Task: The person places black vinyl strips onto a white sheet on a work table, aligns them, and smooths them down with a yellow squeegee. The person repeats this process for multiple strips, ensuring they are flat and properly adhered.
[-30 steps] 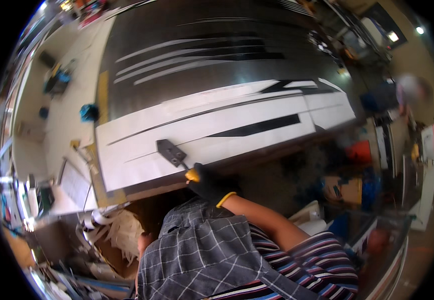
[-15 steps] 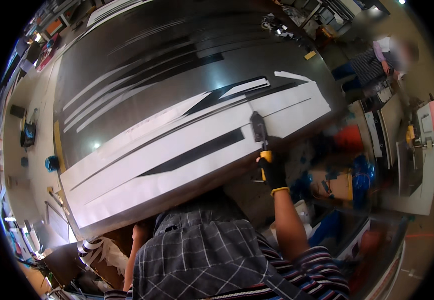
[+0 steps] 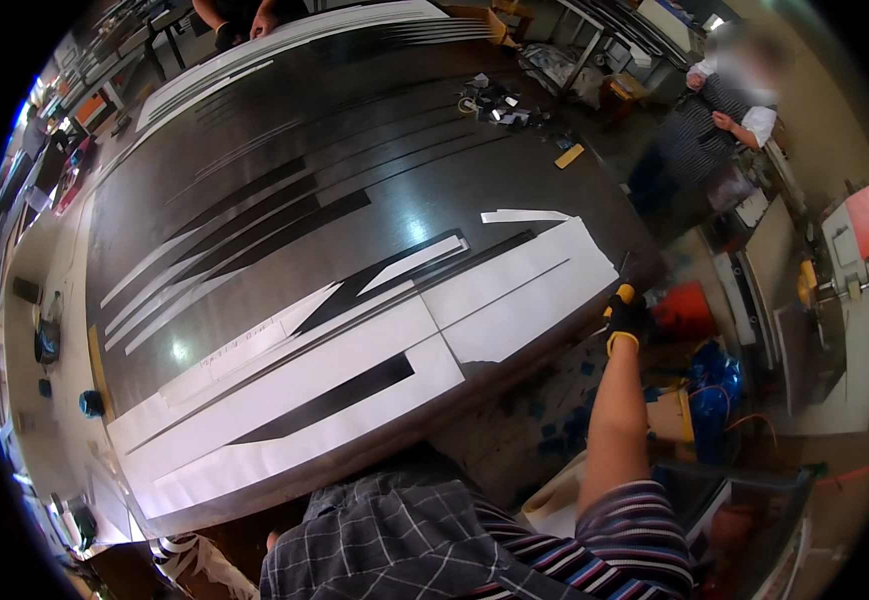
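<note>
At the right edge of the dark surface (image 3: 255,200), the gloved right hand (image 3: 625,315) rests by the white sheet (image 3: 515,295); its grip cannot be made out, and the left hand is unseen.

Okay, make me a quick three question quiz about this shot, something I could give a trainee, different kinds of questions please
1. True or false: the right hand wears a black glove with a yellow cuff.
2. Multiple choice: where is that hand? A, at the centre of the dark panel; B, at the panel's right end, beside the white masking sheets; C, on the floor.
3. Fill in: the short yellow strip lies on the panel's ___ side from the wearer.

Key: 1 true. 2 B. 3 far. The left hand is out of view, and whether the gloved hand grips anything cannot be told.
</note>
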{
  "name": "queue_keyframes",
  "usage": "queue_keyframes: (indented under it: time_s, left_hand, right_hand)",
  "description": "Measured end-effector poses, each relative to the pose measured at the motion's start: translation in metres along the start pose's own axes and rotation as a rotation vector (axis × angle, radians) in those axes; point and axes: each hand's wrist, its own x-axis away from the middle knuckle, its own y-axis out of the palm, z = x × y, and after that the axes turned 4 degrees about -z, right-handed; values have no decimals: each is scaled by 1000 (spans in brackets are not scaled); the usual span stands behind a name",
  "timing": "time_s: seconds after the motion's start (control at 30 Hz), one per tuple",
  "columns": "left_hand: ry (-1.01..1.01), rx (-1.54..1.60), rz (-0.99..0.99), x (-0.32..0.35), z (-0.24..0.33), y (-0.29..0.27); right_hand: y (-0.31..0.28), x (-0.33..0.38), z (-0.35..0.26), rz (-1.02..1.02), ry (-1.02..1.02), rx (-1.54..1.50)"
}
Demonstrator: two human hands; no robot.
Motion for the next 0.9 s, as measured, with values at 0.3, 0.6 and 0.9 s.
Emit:
queue_keyframes:
  time_s: [0.3,0.6,0.9]
  left_hand:
    - [67,-2,-10,-9,68,-3]
    - [35,61,-23,30,122,56]
    - [-136,390,46,98,199,114]
  right_hand:
    - [53,88,-88,-328,-1179,496]
    - [79,57,-140,-809,-1752,813]
    - [31,29,-163,-1421,-1147,189]
